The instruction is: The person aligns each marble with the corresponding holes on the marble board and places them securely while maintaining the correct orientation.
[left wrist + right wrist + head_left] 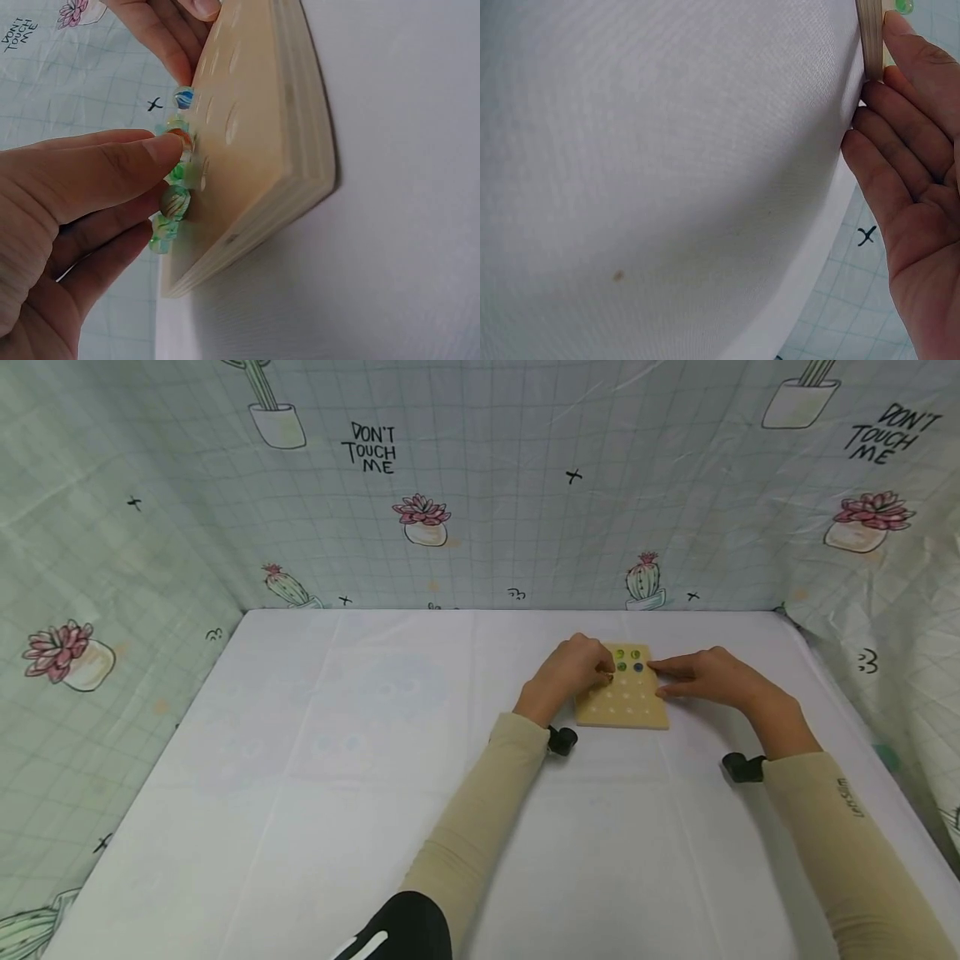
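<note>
A pale wooden board (pixel 622 717) with rows of round hollows lies on the table. Green swirled marbles (pixel 175 202) and a blue one (pixel 638 667) sit in hollows toward its far end. Over the board's left side, my left hand (pixel 572 667) pinches a marble with an orange swirl (pixel 182 138) between thumb and fingers, right at the surface. My right hand (pixel 712 677) is at the board's right edge, its fingers fairly straight, with thumb and fingertips touching the edge in the right wrist view.
The white table (pixel 360 735) extends widely to the left and front of the board. A printed cloth (pixel 495 510) hangs behind and along both sides. Dark wrist cameras (pixel 742 767) sit on both wrists, low over the table.
</note>
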A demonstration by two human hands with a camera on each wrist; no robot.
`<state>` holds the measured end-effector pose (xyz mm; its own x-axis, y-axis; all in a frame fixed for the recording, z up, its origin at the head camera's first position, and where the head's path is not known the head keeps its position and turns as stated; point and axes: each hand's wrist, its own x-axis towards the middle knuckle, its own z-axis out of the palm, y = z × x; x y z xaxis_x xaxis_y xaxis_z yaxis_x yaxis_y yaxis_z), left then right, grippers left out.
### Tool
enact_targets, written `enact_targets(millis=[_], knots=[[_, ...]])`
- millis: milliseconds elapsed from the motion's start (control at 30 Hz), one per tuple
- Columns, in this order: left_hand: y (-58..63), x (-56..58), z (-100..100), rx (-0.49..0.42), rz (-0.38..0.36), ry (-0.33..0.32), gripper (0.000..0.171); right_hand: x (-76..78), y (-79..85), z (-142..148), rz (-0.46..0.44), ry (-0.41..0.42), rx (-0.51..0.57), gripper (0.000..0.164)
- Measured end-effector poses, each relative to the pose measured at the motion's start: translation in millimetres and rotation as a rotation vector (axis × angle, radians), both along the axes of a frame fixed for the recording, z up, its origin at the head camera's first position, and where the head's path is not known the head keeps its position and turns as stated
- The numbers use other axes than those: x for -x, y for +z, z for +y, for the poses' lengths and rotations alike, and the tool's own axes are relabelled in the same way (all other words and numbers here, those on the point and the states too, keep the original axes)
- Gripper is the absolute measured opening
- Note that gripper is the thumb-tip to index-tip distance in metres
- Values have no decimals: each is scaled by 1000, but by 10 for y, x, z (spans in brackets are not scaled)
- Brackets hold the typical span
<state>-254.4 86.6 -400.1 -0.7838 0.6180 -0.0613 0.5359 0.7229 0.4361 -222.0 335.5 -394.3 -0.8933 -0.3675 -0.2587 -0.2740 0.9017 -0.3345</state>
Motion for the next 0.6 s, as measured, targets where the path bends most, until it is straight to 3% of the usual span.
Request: enact_targets(millis=[167,400,600], knots=[[-9,-6,3,1,8,-15,20,-4,-5,0,3,-5,-5,62],[-24,-17,-39,8,14,23,22,-8,-28,-17,0,-4,1,62],[-17,-22,-202,-63,35,58,19,0,-17,-4,4,-13,-7,61]])
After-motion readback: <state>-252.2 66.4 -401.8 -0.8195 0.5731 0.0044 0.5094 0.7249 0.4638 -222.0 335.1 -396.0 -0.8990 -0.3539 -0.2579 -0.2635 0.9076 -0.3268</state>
